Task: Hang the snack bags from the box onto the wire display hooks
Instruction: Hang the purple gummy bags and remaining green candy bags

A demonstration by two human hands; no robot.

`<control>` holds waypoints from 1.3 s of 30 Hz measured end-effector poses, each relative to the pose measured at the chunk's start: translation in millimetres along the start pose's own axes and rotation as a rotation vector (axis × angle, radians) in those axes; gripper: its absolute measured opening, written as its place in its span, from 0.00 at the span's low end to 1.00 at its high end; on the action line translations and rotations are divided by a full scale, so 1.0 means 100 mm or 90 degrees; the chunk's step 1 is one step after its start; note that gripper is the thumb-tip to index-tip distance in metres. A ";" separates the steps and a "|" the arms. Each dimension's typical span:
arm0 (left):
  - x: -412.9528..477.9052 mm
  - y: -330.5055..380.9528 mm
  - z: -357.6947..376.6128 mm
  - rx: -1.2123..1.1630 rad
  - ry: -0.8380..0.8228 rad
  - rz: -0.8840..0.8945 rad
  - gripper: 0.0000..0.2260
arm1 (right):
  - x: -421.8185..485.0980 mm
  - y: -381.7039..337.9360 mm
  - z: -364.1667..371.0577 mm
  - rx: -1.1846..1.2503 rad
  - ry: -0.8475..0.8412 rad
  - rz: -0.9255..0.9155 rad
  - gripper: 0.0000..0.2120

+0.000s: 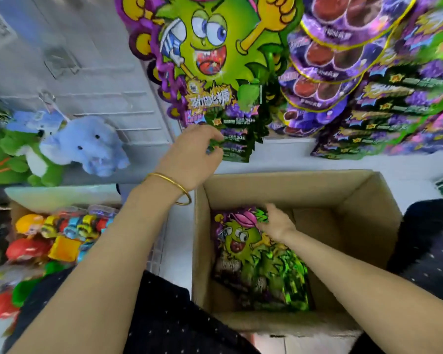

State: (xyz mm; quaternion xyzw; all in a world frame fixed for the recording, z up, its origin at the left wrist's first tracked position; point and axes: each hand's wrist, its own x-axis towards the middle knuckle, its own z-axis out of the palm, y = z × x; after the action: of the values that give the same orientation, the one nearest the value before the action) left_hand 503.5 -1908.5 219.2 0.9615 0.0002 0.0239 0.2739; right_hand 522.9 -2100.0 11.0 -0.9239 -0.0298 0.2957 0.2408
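A brown cardboard box (363, 200) sits open below me. Inside it lie several green and purple snack bags (243, 241) with a cartoon face. My right hand (278, 223) reaches into the box and grips the top edge of the uppermost bag. My left hand (192, 154), with a gold bangle on the wrist, holds the lower ends of hanging snack bags (237, 139) on the display. A large bag of the same kind (210, 52) hangs above them. The hook itself is hidden behind the bags.
Purple candy bags (327, 60) and more green-purple packs (394, 106) crowd the display at right. Plush toys, one a blue elephant (87, 146), hang on a white wire grid (108, 103) at left. Colourful toys (62, 233) fill a bin at lower left.
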 end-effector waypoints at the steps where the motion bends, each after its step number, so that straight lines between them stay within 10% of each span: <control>1: 0.01 0.00 0.01 -0.004 -0.004 -0.003 0.13 | 0.05 0.01 0.04 0.015 0.010 0.025 0.30; 8: 0.07 -0.08 0.10 0.002 -0.046 -0.008 0.13 | 0.18 0.02 0.24 0.032 0.105 0.018 0.26; 19: 0.04 -0.07 0.27 0.007 -0.199 -0.006 0.20 | -0.15 -0.02 -0.35 0.428 -0.099 -0.118 0.04; 24: -0.04 0.03 0.40 0.034 -0.278 0.010 0.23 | -0.54 -0.28 -0.96 0.376 -0.114 -0.227 0.11; 27: -0.07 0.13 0.37 -0.060 -0.185 -0.007 0.08 | -0.73 -0.45 -1.22 0.381 -0.071 -0.280 0.08; 33: -0.08 0.38 -0.17 -0.194 -0.092 0.014 0.11 | -1.03 -0.87 -1.79 0.236 0.054 -0.435 0.03; 39: 0.40 0.79 -1.32 -0.298 0.339 0.031 0.11 | -1.36 -1.45 -2.50 0.131 0.228 -0.575 0.09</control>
State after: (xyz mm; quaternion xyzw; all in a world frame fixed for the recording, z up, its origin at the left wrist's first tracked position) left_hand 536.7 -1906.3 374.6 0.8322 0.0434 0.2799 0.4767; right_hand 563.6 -2105.4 327.6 -0.8266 -0.3559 0.0001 0.4360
